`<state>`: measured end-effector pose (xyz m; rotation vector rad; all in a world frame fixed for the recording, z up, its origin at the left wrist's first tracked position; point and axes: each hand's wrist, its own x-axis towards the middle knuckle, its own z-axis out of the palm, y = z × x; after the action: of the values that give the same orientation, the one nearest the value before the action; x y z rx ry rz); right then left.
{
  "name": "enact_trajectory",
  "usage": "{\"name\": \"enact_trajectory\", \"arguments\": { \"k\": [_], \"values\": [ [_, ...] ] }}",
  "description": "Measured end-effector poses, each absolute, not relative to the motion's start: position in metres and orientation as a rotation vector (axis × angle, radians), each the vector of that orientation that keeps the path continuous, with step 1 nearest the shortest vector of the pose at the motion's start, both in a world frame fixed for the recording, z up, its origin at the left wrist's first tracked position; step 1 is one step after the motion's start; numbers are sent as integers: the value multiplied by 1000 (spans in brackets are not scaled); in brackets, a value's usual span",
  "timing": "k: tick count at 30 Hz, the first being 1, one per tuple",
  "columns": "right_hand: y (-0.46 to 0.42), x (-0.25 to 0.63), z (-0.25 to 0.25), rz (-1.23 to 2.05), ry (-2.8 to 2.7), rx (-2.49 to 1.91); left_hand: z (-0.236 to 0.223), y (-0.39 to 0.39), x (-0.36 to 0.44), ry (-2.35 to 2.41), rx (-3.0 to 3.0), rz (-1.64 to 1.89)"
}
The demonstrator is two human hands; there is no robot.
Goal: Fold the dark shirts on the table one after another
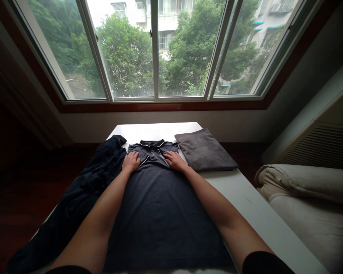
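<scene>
A dark polo shirt (165,213) lies front side up on the white table (254,205), its collar toward the window and its hem toward me. White piping runs along its collar and chest. My left hand (131,161) rests flat on the shirt's left chest, fingers stretched out. On the right chest lies my right hand (175,160), also flat with fingers spread, beside a fold with piping. Neither hand grips anything. The sleeves are mostly tucked out of sight near the hands.
A crumpled dark garment (82,201) lies along the table's left side and hangs over its edge. A folded grey-brown cloth (205,150) sits at the back right. To the right of the table stands a cream sofa (311,209). A wide window (156,49) is ahead.
</scene>
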<state>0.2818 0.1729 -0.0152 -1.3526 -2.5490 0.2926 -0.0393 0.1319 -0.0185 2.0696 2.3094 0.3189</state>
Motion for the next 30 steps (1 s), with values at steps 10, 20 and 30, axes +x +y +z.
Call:
{"name": "enact_trajectory", "arguments": {
  "k": [10,20,30],
  "values": [
    [172,282,-14,301,-2538,-1347,-19,133,-39,2308,2065,301],
    [176,282,-19,302,-2546,-1331,-32,146,-47,2277,2081,223],
    [184,278,-17,308,-2573,-1403,-21,159,-50,2200,2068,112]
  ]
}}
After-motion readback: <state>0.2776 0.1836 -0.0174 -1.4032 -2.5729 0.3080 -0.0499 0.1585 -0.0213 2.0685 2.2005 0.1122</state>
